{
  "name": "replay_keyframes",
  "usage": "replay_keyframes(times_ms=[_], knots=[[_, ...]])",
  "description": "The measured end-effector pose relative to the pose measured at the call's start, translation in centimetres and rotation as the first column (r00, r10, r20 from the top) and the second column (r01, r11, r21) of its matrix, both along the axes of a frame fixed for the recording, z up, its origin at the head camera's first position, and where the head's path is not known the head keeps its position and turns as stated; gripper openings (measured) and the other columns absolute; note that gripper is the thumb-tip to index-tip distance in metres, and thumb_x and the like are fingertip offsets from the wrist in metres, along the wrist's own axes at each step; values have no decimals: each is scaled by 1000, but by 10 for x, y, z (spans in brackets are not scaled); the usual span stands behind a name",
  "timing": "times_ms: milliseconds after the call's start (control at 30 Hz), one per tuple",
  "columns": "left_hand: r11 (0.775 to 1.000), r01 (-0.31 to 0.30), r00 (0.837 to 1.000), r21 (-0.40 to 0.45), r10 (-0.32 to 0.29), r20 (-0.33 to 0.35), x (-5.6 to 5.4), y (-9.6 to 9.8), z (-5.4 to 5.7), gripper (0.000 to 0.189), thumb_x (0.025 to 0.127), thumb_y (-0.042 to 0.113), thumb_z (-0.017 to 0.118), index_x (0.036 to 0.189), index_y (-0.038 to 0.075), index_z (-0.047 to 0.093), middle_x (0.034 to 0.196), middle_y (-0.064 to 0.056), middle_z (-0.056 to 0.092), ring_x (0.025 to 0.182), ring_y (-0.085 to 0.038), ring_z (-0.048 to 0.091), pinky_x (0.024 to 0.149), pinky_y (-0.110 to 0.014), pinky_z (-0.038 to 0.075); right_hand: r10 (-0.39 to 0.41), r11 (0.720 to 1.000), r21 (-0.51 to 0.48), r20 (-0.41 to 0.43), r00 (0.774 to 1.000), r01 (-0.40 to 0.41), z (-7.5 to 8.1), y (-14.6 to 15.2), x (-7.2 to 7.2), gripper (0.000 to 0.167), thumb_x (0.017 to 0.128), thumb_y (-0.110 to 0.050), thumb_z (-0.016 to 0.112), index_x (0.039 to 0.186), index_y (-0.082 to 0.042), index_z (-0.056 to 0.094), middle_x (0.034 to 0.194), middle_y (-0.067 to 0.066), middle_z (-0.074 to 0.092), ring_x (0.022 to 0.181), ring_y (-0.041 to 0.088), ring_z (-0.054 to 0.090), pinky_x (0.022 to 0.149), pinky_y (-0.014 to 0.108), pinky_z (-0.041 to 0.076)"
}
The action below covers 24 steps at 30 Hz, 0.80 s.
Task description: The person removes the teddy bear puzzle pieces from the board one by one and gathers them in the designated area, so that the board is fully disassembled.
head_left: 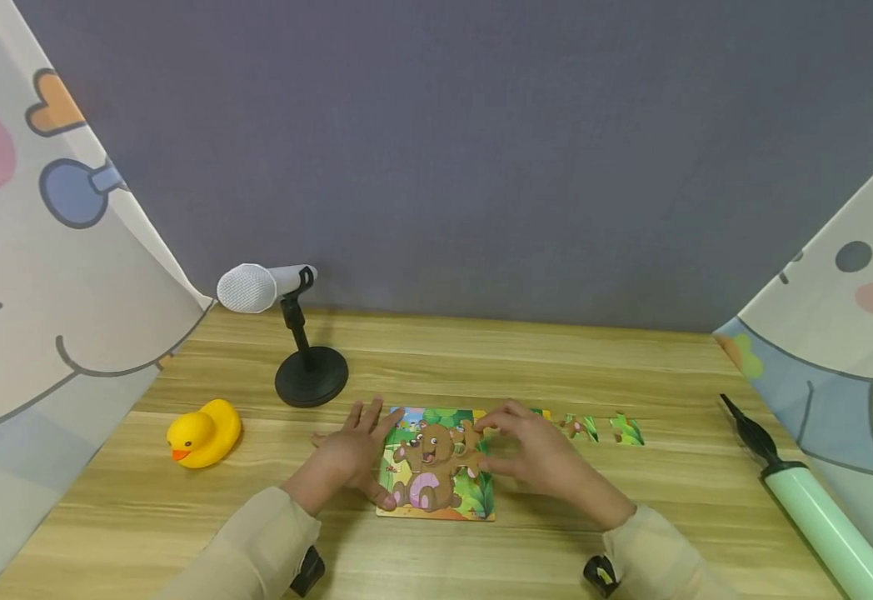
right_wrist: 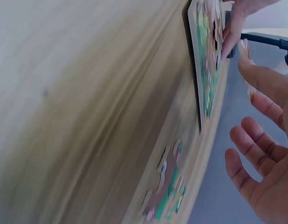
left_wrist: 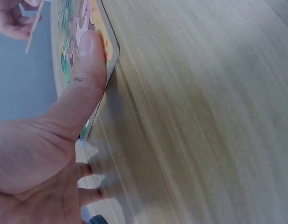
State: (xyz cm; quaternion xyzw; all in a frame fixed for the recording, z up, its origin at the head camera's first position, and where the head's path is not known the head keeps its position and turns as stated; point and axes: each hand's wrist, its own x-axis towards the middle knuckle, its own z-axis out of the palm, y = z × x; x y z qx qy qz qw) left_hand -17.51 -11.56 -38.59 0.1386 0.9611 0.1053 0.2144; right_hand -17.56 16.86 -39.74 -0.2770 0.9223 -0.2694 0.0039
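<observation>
A bear jigsaw puzzle (head_left: 427,479) lies flat on the wooden table. My left hand (head_left: 346,458) is spread at its left side, and in the left wrist view the thumb (left_wrist: 88,60) rests on the puzzle's edge. Over the puzzle's right part, my right hand (head_left: 537,450) pinches a puzzle piece (right_wrist: 245,49) between thumb and index finger. That piece is raised above the puzzle, seen edge-on in the left wrist view. Right of this hand lie two loose puzzle pieces (head_left: 579,427) (head_left: 626,430); another bit of coloured card is partly hidden behind the hand.
A yellow rubber duck (head_left: 206,433) sits at the left. Behind it stands a white microphone (head_left: 256,287) on a black stand (head_left: 311,377). A pale green hand pump (head_left: 826,521) lies at the right edge. A grey panel (head_left: 466,167) rises behind the table.
</observation>
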Motion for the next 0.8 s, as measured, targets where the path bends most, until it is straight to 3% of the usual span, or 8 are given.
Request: replay_keyframes(times_ms=[233, 467, 800], knots=[[1000, 2, 1000, 6, -2, 5, -1, -1, -1, 126, 63, 45, 95, 161, 10, 24, 166, -25, 12, 151, -51, 11, 87, -89, 29, -8, 999, -32, 1, 1000, 8, 4, 21, 3, 42, 83, -31, 86, 121, -22, 70, 120, -6, 64, 98, 25, 67, 71, 34, 57], [1000, 3, 1000, 1, -3, 1, -1, 0, -1, 127, 62, 46, 95, 161, 10, 24, 166, -24, 13, 151, -50, 12, 87, -89, 29, -3, 999, -38, -6, 1000, 3, 7, 45, 6, 44, 82, -26, 86, 122, -18, 70, 122, 2, 63, 96, 27, 66, 71, 35, 58], [1000, 3, 1000, -2, -3, 2, 0, 0, 0, 126, 63, 46, 95, 161, 10, 24, 166, -24, 13, 151, -50, 12, 87, -88, 31, -44, 997, -71, -22, 999, 42, 13, 81, 11, 40, 84, -30, 85, 120, -22, 72, 112, -7, 65, 95, 23, 63, 73, 38, 55]])
